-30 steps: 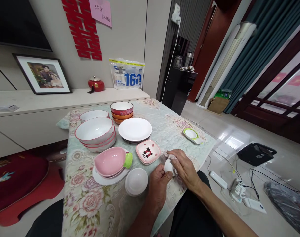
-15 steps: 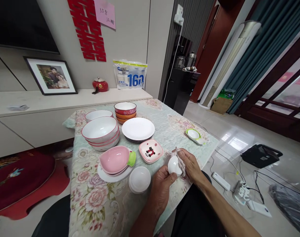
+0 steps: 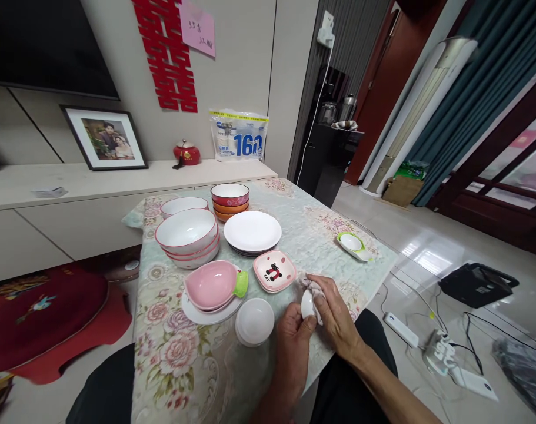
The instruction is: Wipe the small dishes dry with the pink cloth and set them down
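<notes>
Near the table's front edge, my left hand [image 3: 294,338] is closed on the rim of a small white bowl [image 3: 308,305], thumb on top. My right hand [image 3: 336,315] is closed on a pale cloth [image 3: 312,286], pressing it against the bowl; my fingers cover part of both. Left of my hands stand stacked small white bowls [image 3: 255,321]. Just beyond is a square pink-rimmed cat dish [image 3: 275,271]. Farther left, pink leaf-shaped bowls [image 3: 211,284] with a green handle rest on a white plate [image 3: 192,312].
White plates [image 3: 252,231] are stacked mid-table. Behind them stand red and orange bowls [image 3: 230,197], with large pink-rimmed bowls [image 3: 187,232] at left. A green-edged dish [image 3: 355,245] lies near the right edge of the flowered tablecloth [image 3: 179,353]. Cables and power strips [image 3: 401,330] lie on the floor at right.
My right hand has brought the cloth farther over the small bowl, which is now turned more edge-on. The whole view has shifted slightly, so the still things appear farther right.
</notes>
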Available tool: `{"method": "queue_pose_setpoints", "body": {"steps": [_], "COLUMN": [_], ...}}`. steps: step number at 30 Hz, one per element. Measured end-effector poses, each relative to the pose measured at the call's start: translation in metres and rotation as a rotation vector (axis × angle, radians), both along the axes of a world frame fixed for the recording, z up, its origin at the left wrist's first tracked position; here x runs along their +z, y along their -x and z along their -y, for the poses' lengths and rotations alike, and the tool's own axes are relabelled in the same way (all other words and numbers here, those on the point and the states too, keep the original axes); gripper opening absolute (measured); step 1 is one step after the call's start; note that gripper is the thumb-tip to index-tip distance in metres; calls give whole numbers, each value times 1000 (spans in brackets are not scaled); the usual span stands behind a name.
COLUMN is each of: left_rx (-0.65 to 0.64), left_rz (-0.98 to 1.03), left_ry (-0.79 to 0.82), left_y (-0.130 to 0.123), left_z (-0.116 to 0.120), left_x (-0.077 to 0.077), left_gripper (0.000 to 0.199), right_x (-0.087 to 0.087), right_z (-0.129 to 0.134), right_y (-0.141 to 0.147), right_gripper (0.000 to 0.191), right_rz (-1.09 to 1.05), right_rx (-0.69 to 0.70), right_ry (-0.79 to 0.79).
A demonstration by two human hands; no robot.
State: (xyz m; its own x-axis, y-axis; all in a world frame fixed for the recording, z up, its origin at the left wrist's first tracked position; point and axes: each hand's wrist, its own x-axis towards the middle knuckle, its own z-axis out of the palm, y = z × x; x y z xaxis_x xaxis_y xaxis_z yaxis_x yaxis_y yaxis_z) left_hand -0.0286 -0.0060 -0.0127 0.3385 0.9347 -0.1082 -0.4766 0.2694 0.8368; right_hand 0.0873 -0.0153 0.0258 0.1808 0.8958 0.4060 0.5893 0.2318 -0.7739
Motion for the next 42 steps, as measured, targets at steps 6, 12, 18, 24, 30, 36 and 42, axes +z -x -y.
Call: {"method": "queue_pose_setpoints", "body": {"steps": [6,12,18,24,30,36,42], "left_rx": [-20,51,-80,-221,-83,-24,0], "left_rz": [160,243,242,257,315,402,338], "left_ry": [79,131,95,212,203,193,170], "left_y": [-2,-4,3,14,5,0,-1], "left_z": [4,-5,-4,-6,-3,-4,-1], "left_x": [9,30,42,57,54,50,48], "left_gripper": [16,21,34,35,47,35,27], "right_x": [8,6,15,19,11,10,24], "right_z": [-10,-3,0,-4,7,22,17], "right_y": [0,22,4,-17,-8,10,9], "right_gripper": [43,45,39,37,39,44,39], "right_rz": [-657,-1052,-1059,-881,-26,415,421], "right_rx": [-47,-13,-6,-51,-118,-149,8], "right_ry": [250,205,249,310,-16,-278,-284]}}
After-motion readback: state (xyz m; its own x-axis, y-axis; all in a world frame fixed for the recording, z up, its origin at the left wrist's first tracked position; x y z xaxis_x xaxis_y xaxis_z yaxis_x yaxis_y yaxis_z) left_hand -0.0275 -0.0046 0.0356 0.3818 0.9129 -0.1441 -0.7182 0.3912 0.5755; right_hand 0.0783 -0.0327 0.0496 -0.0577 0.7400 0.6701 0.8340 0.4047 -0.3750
